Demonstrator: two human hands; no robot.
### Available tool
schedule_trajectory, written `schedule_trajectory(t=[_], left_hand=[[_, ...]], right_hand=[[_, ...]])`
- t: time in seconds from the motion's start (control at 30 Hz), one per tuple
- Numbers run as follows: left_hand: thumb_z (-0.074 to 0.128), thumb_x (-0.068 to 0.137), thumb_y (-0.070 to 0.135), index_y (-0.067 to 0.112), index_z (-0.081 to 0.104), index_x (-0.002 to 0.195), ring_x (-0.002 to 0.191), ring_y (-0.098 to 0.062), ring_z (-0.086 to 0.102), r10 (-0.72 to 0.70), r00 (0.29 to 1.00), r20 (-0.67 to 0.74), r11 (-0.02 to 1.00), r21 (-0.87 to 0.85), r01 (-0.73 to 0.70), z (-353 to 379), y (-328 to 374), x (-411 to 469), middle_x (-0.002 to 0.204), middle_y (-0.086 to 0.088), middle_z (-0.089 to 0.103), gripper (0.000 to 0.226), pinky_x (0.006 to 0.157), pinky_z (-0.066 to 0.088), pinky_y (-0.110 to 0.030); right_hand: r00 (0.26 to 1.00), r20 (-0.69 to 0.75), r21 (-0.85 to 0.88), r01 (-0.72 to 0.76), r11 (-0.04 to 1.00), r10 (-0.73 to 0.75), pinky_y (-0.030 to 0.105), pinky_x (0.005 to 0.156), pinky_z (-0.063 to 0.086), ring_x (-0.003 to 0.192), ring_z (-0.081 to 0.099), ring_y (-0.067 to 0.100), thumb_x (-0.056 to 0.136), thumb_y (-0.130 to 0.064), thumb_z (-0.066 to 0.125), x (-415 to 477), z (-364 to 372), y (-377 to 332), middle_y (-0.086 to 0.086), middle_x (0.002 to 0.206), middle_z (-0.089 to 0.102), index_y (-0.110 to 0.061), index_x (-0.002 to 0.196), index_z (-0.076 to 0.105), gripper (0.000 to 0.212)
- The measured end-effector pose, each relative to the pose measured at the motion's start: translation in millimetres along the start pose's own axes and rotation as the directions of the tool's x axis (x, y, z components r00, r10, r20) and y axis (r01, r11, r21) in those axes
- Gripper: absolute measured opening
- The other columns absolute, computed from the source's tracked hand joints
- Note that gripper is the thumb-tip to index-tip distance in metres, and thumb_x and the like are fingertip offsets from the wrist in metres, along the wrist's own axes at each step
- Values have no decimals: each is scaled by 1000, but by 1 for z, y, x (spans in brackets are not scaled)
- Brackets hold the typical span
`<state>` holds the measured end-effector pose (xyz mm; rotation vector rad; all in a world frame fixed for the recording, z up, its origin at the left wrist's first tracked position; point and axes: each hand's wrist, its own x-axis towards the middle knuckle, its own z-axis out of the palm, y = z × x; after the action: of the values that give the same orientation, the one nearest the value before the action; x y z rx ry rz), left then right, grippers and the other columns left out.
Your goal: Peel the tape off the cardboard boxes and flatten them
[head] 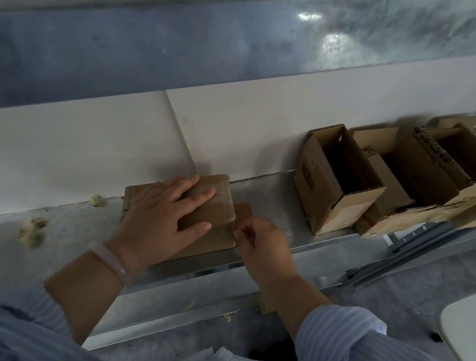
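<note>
Your left hand (163, 216) lies flat, fingers straight, on the squashed corrugated box (211, 216); right hand (264, 249) pinches shiny tape (223, 205) at its edge. Barcode on the open box (335, 180).

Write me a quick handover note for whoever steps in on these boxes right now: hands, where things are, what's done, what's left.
Left hand: flat, pressing the taped box down on the metal shelf.
Right hand: pinching the tape at the box's right edge; the peel looks barely begun.
Open boxes: upright in a row at the right end of the shelf, none flattened.
Done: no flattened box in view. Crumpled scraps lie at the left; cannot tell what they are.
Left: finish this peel, flatten the box, then work through the row.
</note>
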<state>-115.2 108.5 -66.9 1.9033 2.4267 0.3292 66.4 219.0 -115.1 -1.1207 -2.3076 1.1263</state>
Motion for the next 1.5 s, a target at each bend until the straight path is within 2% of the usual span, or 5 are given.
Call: schedule_trajectory(t=[0.4, 0.5, 0.7, 1.03, 1.5], left_hand=[[36, 87, 66, 39, 42, 142, 134, -23, 39, 58, 998, -40, 998, -26, -59, 0, -4, -3, 149, 4, 40, 61, 109, 34, -46], [40, 87, 66, 43, 46, 137, 132, -16, 41, 121, 991, -59, 987, -99, -126, -2, -12, -7, 147, 10, 42, 55, 107, 36, -44], [48, 89, 57, 42, 59, 126, 131, -5, 44, 173, 978, -119, 945, -259, -198, -4, -25, -10, 142, 15, 49, 41, 105, 41, -44], [51, 88, 44, 44, 62, 118, 132, 3, 41, 195, 976, -94, 931, -297, -214, -7, -34, -13, 136, 20, 52, 32, 107, 39, -36], [51, 88, 39, 42, 65, 115, 129, 4, 44, 205, 971, -120, 922, -308, -233, -9, -36, -12, 132, 19, 56, 31, 106, 38, -29]], right_hand=[[989, 100, 305, -139, 942, 114, 50, 83, 54, 87, 65, 25, 93, -29, 53, 7, 3, 2, 5, 87, 67, -33, 80, 60, 15], [988, 79, 406, -152, 901, 131, 21, 89, 52, 92, 64, -4, 97, -22, 51, 15, -1, -4, -11, 94, 66, -40, 94, 61, 21], [985, 172, 295, -48, 954, -3, -7, 68, 32, 84, 50, -21, 99, -10, 48, 25, -3, -11, -16, 105, 59, -25, 129, 59, 35], [983, 183, 223, -27, 975, -15, 20, 84, 49, 93, 65, 1, 91, -24, 66, 40, -10, -3, -14, 95, 72, -31, 102, 74, 15], [862, 63, -228, 503, 834, -503, 33, 64, 53, 75, 63, 19, 94, -34, 48, 55, -13, 6, 1, 85, 68, -16, 99, 72, 30]])
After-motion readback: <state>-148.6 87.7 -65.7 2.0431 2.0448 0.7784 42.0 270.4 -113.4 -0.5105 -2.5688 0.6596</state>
